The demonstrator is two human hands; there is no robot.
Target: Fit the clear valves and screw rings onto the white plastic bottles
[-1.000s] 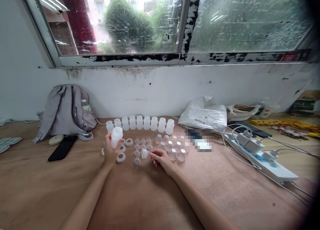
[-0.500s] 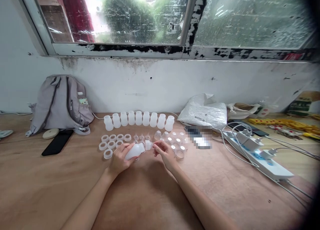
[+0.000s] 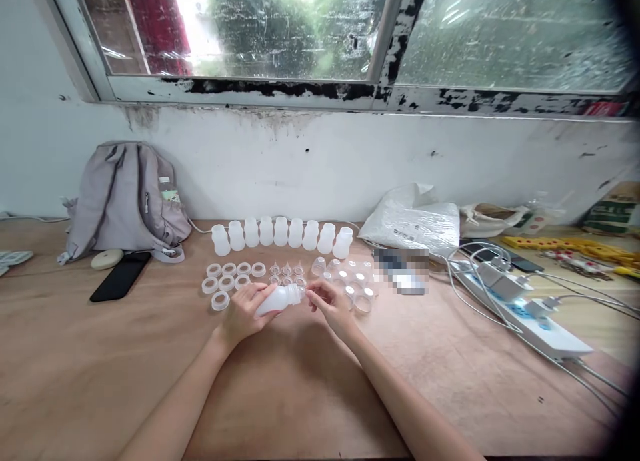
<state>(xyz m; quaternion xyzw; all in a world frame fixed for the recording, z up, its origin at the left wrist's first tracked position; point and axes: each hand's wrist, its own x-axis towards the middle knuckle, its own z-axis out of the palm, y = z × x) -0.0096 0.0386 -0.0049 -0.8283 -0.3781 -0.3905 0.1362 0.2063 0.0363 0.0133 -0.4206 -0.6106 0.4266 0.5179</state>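
My left hand (image 3: 246, 312) is wrapped round a frosted white baby bottle (image 3: 273, 301), tilted nearly flat with its mouth to the right. At that mouth sits a translucent screw ring (image 3: 296, 293). My right hand (image 3: 331, 305) pinches a clear silicone nipple that sticks out of the ring; the fingers largely hide it. Several loose white rings (image 3: 227, 284) lie beside my left hand. Behind the held bottle, clear nipples (image 3: 287, 270) stand in short rows. Several transparent caps (image 3: 356, 277) are grouped just beyond my right hand.
A curved row of upright bottles (image 3: 281, 231) stands along the back of the wooden table (image 3: 310, 394). To the left are a backpack (image 3: 130, 201) and a black phone (image 3: 120, 277). A plastic package (image 3: 413, 224) and a power strip (image 3: 535, 321) with cables lie on the right.
The ring with the nipple has moved left onto the bottle's mouth, closing the small gap between them. Both hands keep their holds. The view has shifted slightly.
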